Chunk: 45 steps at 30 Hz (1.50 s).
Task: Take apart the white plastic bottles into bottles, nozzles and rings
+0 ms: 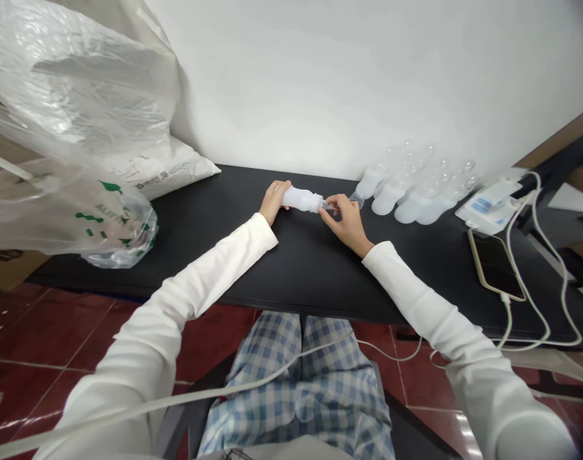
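A small white plastic bottle (pixel 302 199) lies on its side just above the black table (pixel 296 268), held between both hands. My left hand (pixel 273 200) is wrapped round its base end. My right hand (pixel 345 220) pinches a small clear cap or nozzle (pixel 328 205) at the bottle's neck, fingers closed. A row of several similar white bottles with clear tops (pixel 413 187) lies against the wall just right of my right hand.
Large clear plastic bags (pixel 75 134) fill the table's left end, with a white sack (pixel 171 167) behind. A phone (pixel 495 266) on a white cable and a white packet (pixel 488 206) lie at the right. A white wall backs the table.
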{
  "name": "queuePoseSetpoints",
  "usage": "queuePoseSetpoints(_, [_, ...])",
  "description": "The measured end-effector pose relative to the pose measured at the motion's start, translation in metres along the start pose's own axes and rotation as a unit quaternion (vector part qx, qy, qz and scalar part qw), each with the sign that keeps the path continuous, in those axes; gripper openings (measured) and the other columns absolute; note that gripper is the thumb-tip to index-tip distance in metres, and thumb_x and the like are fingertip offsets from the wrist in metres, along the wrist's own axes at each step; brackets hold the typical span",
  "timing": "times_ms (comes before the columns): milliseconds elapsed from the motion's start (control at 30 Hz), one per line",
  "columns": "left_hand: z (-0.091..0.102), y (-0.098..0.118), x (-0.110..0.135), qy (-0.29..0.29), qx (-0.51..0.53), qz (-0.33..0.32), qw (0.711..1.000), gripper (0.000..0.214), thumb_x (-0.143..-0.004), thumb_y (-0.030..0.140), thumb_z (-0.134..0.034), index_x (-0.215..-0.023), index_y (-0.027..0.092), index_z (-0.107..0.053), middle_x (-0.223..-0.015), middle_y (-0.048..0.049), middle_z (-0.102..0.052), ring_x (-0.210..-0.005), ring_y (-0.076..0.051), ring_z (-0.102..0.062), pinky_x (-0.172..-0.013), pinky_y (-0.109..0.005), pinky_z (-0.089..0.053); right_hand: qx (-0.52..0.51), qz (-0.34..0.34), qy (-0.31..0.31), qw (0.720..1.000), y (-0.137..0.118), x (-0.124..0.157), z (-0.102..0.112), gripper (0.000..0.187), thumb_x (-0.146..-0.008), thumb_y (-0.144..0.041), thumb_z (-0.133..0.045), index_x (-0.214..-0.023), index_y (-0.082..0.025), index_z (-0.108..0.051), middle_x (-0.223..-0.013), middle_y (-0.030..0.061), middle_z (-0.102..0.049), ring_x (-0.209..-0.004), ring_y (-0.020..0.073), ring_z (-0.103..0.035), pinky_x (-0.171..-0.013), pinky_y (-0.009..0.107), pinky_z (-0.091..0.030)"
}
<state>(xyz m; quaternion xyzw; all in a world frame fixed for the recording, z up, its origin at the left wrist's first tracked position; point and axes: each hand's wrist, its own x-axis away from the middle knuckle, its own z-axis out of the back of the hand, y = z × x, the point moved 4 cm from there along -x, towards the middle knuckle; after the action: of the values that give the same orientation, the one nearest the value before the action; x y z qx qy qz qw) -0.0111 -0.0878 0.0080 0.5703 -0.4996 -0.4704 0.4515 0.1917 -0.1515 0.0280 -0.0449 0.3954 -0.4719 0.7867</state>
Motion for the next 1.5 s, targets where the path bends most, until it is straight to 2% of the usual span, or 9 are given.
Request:
queuePoseSetpoints(333, [-0.003,0.0,0.002,-0.014,-0.018,0.003,1.0,0.019,-0.086,0.034,-0.065,-0.081,0.017,-0.058,-0.079,-0.0023,-0.06,-0.065,-0.011,-0.056,-0.045,-0.018,-0.039,0.039,-0.007,-0.031,0.999,0.004,0.001,-0.003,0.06,-0.106,-0.058,-0.03,-0.068,-0.02,-0.058,-0.078,0.0037,-0.058,-0.079,0.0187,-0.057,-0.085,0.039,-0.033])
queuePoseSetpoints(533, [-0.002,-0.002,0.001,-0.015,-0.02,0.002,1.0,0.021,-0.085,0.036,-0.066,-0.081,0.018,-0.058,-0.079,-0.0024,-0.06,-0.065,-0.011,-0.057,-0.046,-0.019,-0.039,0.028,-0.017,-0.065,0.997,0.004,0.0,-0.004,0.068,-0.106,-0.061,-0.024,-0.063,-0.021,-0.058,-0.08,0.0044,-0.061,-0.083,0.0196,-0.058,-0.089,0.042,-0.033])
queuePoseSetpoints(667, [-0.001,-0.003,-0.001,-0.003,-0.024,0.002,1.0,0.026,-0.087,0.04,-0.068,-0.082,0.018,-0.057,-0.078,-0.0021,-0.058,-0.064,-0.011,-0.056,-0.049,-0.02,-0.041,0.03,-0.029,-0.041,0.998,0.005,0.0,-0.004,0.058,-0.105,-0.06,-0.026,-0.076,-0.023,-0.059,-0.085,0.0049,-0.062,-0.086,0.0214,-0.059,-0.087,0.042,-0.036])
queuePoseSetpoints(800, [0.0,-0.004,-0.001,0.007,-0.023,0.005,1.0,0.026,-0.089,0.042,-0.065,-0.083,0.018,-0.056,-0.078,-0.0022,-0.058,-0.065,-0.011,-0.056,-0.049,-0.02,-0.041,0.01,-0.026,0.0,1.0,0.002,0.001,-0.001,0.033,-0.101,-0.054,-0.046,-0.103,-0.023,-0.056,-0.099,0.0061,-0.066,-0.087,0.0211,-0.059,-0.088,0.04,-0.038])
queuePoseSetpoints(867, [0.0,-0.004,-0.001,0.012,-0.022,0.007,1.0,0.024,-0.09,0.039,-0.063,-0.083,0.017,-0.056,-0.078,-0.0022,-0.058,-0.066,-0.011,-0.056,-0.048,-0.019,-0.04,0.011,-0.013,0.001,1.0,-0.001,0.002,0.0,0.029,-0.098,-0.05,-0.051,-0.107,-0.023,-0.054,-0.102,0.0073,-0.066,-0.087,0.0215,-0.06,-0.088,0.04,-0.039])
queuePoseSetpoints(967, [0.001,-0.003,-0.001,0.019,-0.022,0.009,1.0,0.021,-0.091,0.036,-0.062,-0.083,0.018,-0.056,-0.079,-0.0022,-0.058,-0.066,-0.011,-0.056,-0.048,-0.019,-0.04,0.021,0.001,-0.012,1.0,-0.003,0.002,-0.001,0.023,-0.098,-0.044,-0.05,-0.104,-0.022,-0.054,-0.102,0.008,-0.065,-0.09,0.0224,-0.06,-0.088,0.04,-0.038])
queuePoseSetpoints(1133, [0.0,-0.002,0.0,0.002,-0.028,0.004,1.0,0.028,-0.09,0.042,-0.066,-0.083,0.018,-0.054,-0.078,-0.001,-0.058,-0.064,-0.01,-0.056,-0.048,-0.019,-0.04,0.018,-0.004,-0.023,1.0,0.002,0.001,-0.003,0.024,-0.102,-0.044,-0.044,-0.102,-0.022,-0.054,-0.101,0.0078,-0.065,-0.091,0.0229,-0.06,-0.088,0.04,-0.037])
queuePoseSetpoints(1333, [-0.005,-0.002,0.002,-0.032,-0.046,-0.002,0.998,0.03,-0.092,0.044,-0.065,-0.083,0.02,-0.049,-0.071,0.001,-0.06,-0.051,-0.009,-0.056,-0.045,-0.02,-0.037,0.017,-0.023,-0.026,0.999,0.008,0.001,-0.004,0.032,-0.105,-0.048,-0.033,-0.098,-0.024,-0.052,-0.096,0.0063,-0.067,-0.087,0.023,-0.059,-0.088,0.041,-0.036])
queuePoseSetpoints(1500, [-0.006,-0.002,0.005,-0.047,-0.057,-0.02,0.997,0.03,-0.092,0.044,-0.065,-0.085,0.02,-0.049,-0.072,0.0014,-0.062,-0.05,-0.009,-0.057,-0.044,-0.02,-0.036,0.04,-0.029,-0.019,0.999,0.012,0.002,-0.005,0.043,-0.106,-0.052,-0.025,-0.088,-0.025,-0.052,-0.088,0.0058,-0.065,-0.083,0.0236,-0.057,-0.086,0.042,-0.035])
